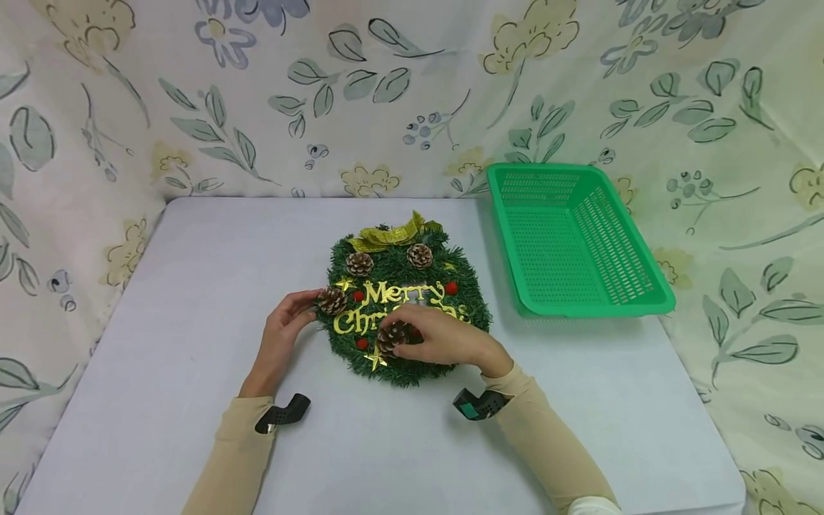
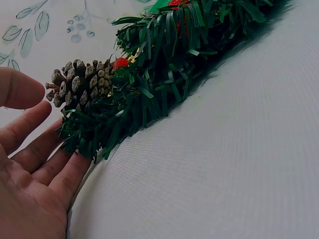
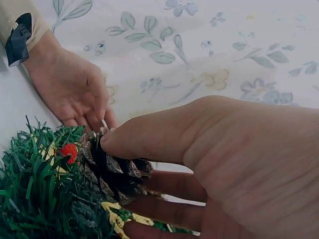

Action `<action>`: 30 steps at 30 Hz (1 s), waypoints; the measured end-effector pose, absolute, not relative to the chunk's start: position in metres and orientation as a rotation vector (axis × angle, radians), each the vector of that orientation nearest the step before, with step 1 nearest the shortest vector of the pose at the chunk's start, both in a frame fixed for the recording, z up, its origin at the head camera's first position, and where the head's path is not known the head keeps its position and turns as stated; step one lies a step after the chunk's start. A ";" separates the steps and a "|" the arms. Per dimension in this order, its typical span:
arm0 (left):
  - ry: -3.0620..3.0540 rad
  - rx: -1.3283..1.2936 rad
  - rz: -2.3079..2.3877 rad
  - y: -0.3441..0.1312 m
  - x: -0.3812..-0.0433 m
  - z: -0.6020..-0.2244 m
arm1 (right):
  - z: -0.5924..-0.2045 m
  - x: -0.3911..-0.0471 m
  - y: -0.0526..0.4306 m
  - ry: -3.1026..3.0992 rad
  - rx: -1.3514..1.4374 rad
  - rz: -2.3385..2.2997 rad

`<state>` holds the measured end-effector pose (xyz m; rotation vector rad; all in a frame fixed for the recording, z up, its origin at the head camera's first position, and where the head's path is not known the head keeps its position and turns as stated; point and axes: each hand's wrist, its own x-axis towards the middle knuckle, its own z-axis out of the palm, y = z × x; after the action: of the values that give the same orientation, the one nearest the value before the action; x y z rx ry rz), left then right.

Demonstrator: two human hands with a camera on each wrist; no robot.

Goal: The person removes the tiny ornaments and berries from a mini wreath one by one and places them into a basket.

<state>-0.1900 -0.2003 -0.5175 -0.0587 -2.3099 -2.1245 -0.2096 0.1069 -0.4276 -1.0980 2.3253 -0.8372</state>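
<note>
Green tinsel makes up the wreath (image 1: 388,271), which the head view shows lying on the counter (image 1: 386,447) about midway between its left and right edges, the gold bow (image 1: 389,236) toward the far edge, so that the gold lettering (image 1: 381,292) reads upright from the near edge. The green basket (image 1: 587,310) sits over the far right corner, aside from the hands, probably to leave them working room. At the wreath's left side the left hand (image 1: 287,322) reaches the edge beside the outer pine cone (image 1: 332,301), while the right hand (image 1: 445,336) comes over the lower part of the lettering to the lower pine cone (image 1: 391,339). Seen from the left wrist, the left hand is spread and grips nothing: long fingers set their tips against the tinsel edge, and the thumb stands near the outer pine cone, apparently not touching; this light contact seems meant to steady the wreath. From the right wrist, the right hand pinches the lower pine cone, thumb on one side and fingers on the other, a hold that probably spares the tinsel from pressure; whether that cone is fastened I cannot tell.
</note>
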 end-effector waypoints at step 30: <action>-2.345 -0.043 -2.100 -0.200 -0.188 -0.516 | -0.420 -0.214 0.118 2.314 -1.067 -1.008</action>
<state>-0.1881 -0.2000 -0.5156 -0.0433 -2.3454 -2.1003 -0.2140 0.1181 -0.4200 -1.0674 2.3141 -1.0084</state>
